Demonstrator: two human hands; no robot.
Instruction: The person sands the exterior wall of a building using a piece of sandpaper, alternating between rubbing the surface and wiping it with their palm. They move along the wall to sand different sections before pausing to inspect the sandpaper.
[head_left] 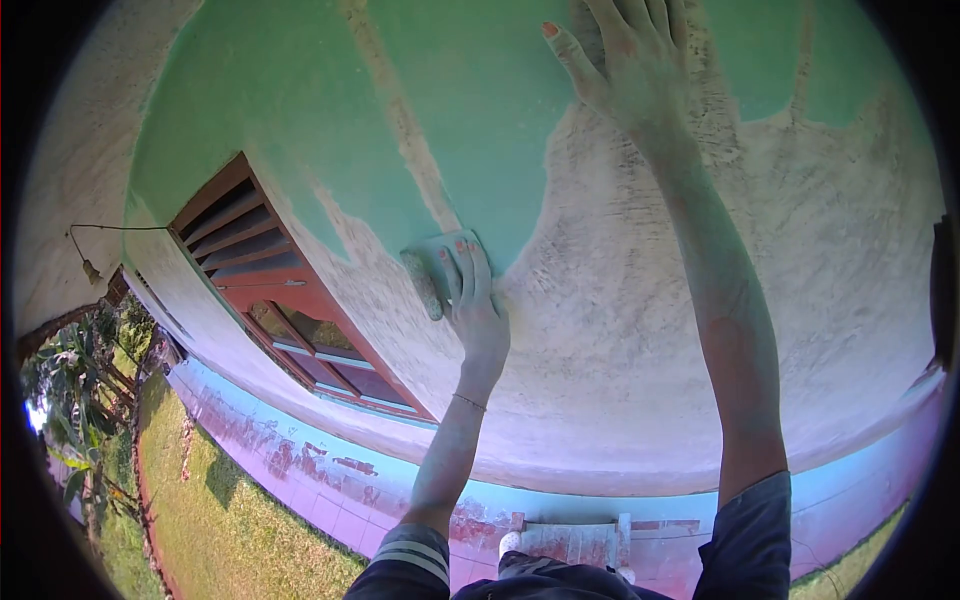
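Note:
My left hand (pixel 476 300) presses a grey-green block (pixel 424 284), which looks like a sanding block, against the wall. Its fingers lie over the block's face, and the rough, speckled edge shows on the left side. Higher up, my right hand (pixel 640 60) is spread against the wall with its palm turned to it; the fingertips are cut off by the top of the view. Pale dust coats both hands and forearms. The wall (pixel 620 300) shows bare whitish plaster, with green paint (pixel 470 110) across its upper part and pale streaks through the green.
A brown wooden window (pixel 300 310) with slats and panes is left of my left hand. Below runs a pink and light-blue tiled base (pixel 330 500). Grass (pixel 220 490) and plants (pixel 90 400) lie at left. A wire with a hanging socket (pixel 92 272) is near the eave.

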